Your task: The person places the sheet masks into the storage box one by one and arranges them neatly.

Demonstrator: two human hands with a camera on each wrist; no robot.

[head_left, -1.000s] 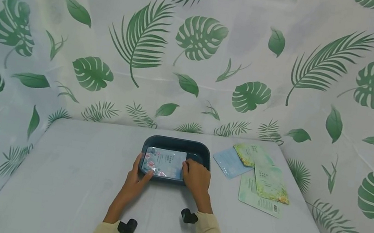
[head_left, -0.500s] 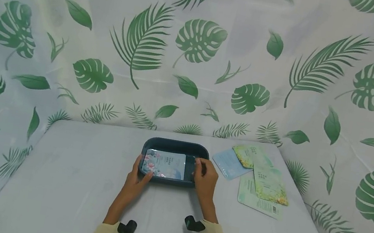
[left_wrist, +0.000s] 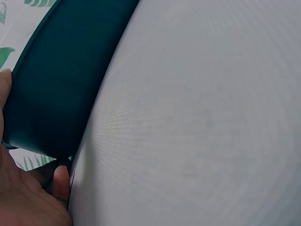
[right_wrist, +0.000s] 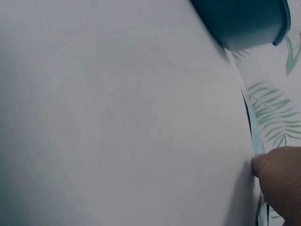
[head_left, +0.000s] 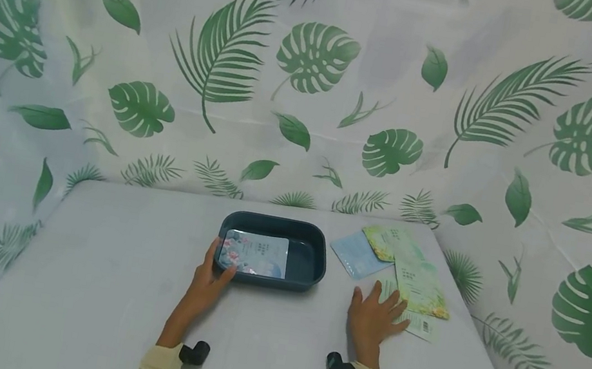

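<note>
My left hand holds the near left corner of a dark blue rectangular tray, thumb on the near side and fingers along the left side. Inside the tray, towards its left, a flat pale blue flowered sachet lies face up. The right hand is spread palm down at the near left edge of a group of sachets, partly covering the lowest pale green sachet; whether it touches it I cannot tell. In the left wrist view the tray's dark wall shows beside the thumb.
Over the lowest sachet lies another green and yellow sachet. Behind it are a light blue sachet and a further green one, overlapping. A white cloth covers the table, with leaf-patterned fabric hanging around it.
My right hand has left the tray and moved right to the loose sachets, its fingers spreading. The flowered sachet stays in the tray, and the left hand keeps its hold.
</note>
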